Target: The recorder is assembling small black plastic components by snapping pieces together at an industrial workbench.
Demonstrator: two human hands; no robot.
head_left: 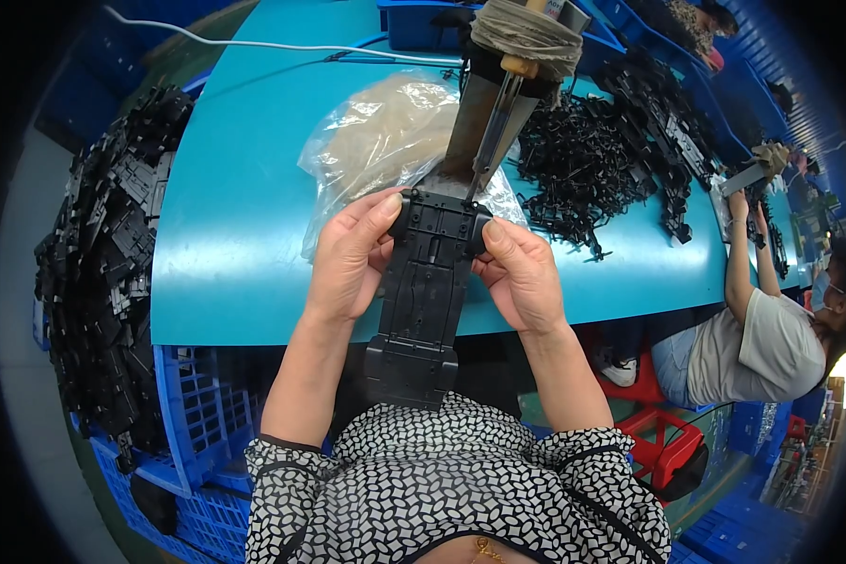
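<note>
Left hand [348, 252] and right hand [522, 273] grip a long black part [425, 301] (one on each side).

This is a factory workshop for handwork in bulk: a long teal worktable [226, 273] carries a tangled pile of small black parts [573, 160] on its right and a blue bin [423, 30] at the far edge, while a big heap of black plastic pieces [113, 235] rises over blue crates [193, 414] on the left. On the right, 1 worker [780, 348] sits along the same table, near a red stool [665, 442].
</note>
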